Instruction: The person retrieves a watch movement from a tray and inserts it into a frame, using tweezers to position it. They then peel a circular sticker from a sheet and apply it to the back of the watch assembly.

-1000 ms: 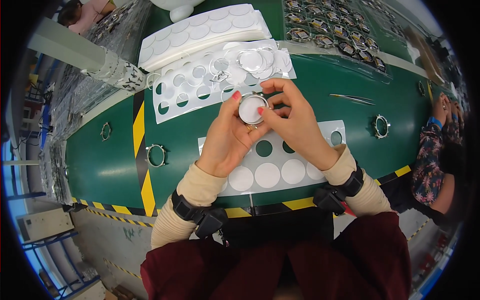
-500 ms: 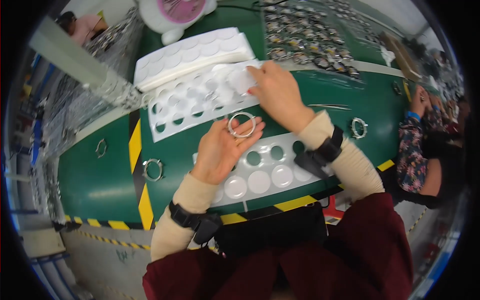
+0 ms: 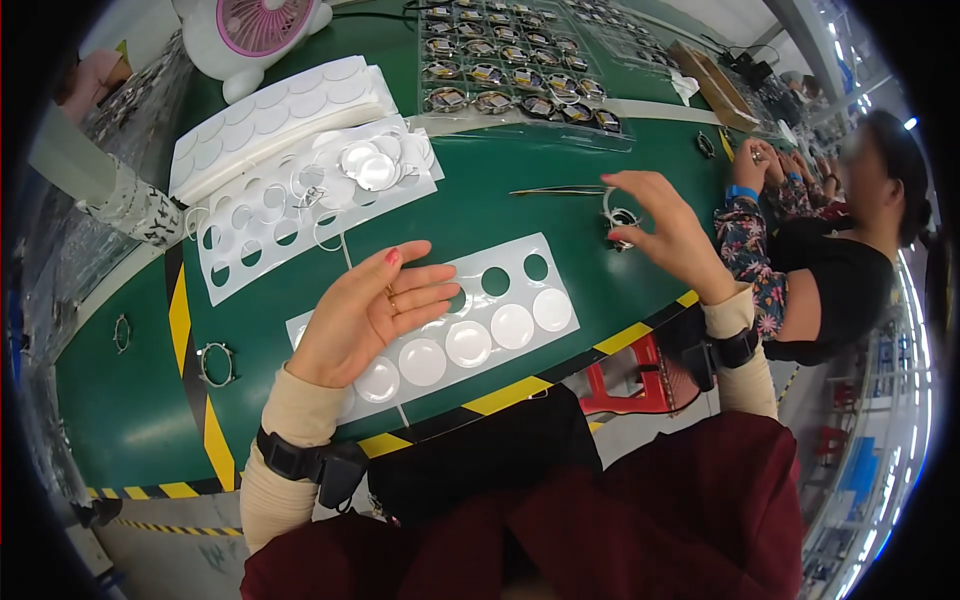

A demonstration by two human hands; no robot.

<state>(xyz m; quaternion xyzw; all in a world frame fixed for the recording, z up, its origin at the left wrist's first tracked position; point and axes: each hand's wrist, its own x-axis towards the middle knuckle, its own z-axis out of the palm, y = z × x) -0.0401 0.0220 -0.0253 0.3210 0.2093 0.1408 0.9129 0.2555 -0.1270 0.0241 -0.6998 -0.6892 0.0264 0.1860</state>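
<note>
My left hand [image 3: 375, 315] is open, palm turned up and fingers stretched out, with nothing in it. It is over the upper left part of a white sheet [image 3: 555, 262] with round cutouts and a row of white discs [image 3: 468, 344]. Farther right, my right hand [image 3: 665, 235] has thumb and forefinger spread across a pale ring [image 3: 607, 202], which seems pinched between their tips. Right beside that ring is a metal watch-case-like ring [image 3: 624, 222] on the green table. The ring and case overlap, so their contact is unclear. Tweezers [image 3: 558, 191] lie just left of them.
Loose white discs [image 3: 375, 170] lie on a second cutout sheet [image 3: 232, 285], before a stack of disc sheets [image 3: 270, 115]. Behind are a white-and-pink fan [image 3: 262, 25] and trays of round parts [image 3: 510, 75]. Another metal ring [image 3: 216, 364] lies left. A co-worker [image 3: 850, 255] sits right.
My view has swung right. My right hand has left the loose discs and moved right to the metal case. The ring that lay in my left hand is no longer there.
</note>
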